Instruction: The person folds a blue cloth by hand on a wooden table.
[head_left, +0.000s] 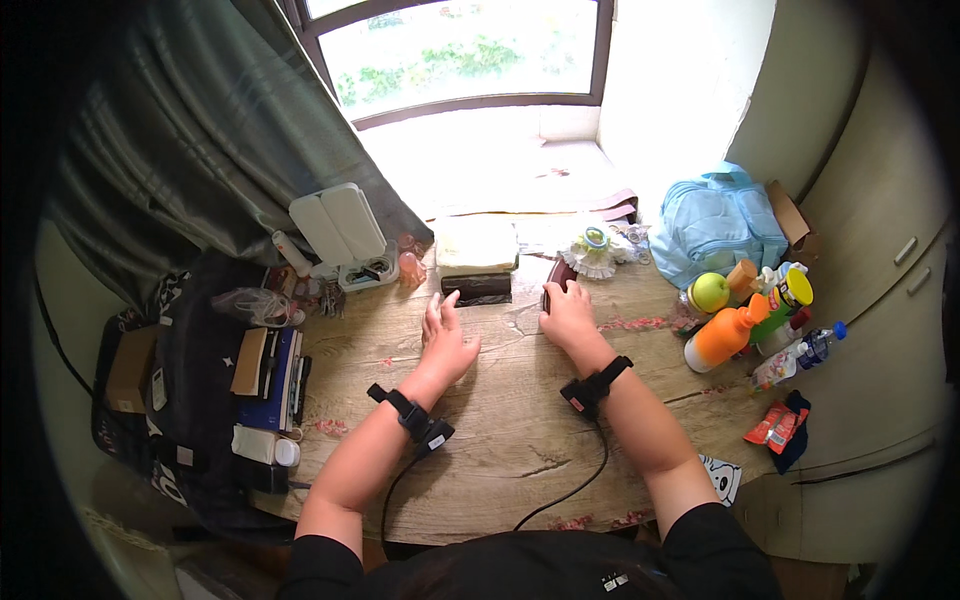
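Observation:
Over the wood-grain table (517, 457), my left hand (448, 341) hangs with its fingers apart and holds nothing. Its fingertips are nearest to a glossy black packet or box (477, 289), just in front of a pale stack of what looks like tissue or cloth (475, 247). My right hand (568, 315) grips a dark reddish-brown rounded object (559, 276); the hand covers its near part, so its exact kind cannot be told. Right behind that object lies a white frilly item with a green ring-shaped top (594, 247).
At right stand an orange pump bottle (721, 336), other bottles, a green apple (709, 292) and a light-blue backpack (720, 225). Left are notebooks (271, 375), an open white case (367, 266) and a dark bag (195, 397). Cables (596, 480) trail from both wrist straps.

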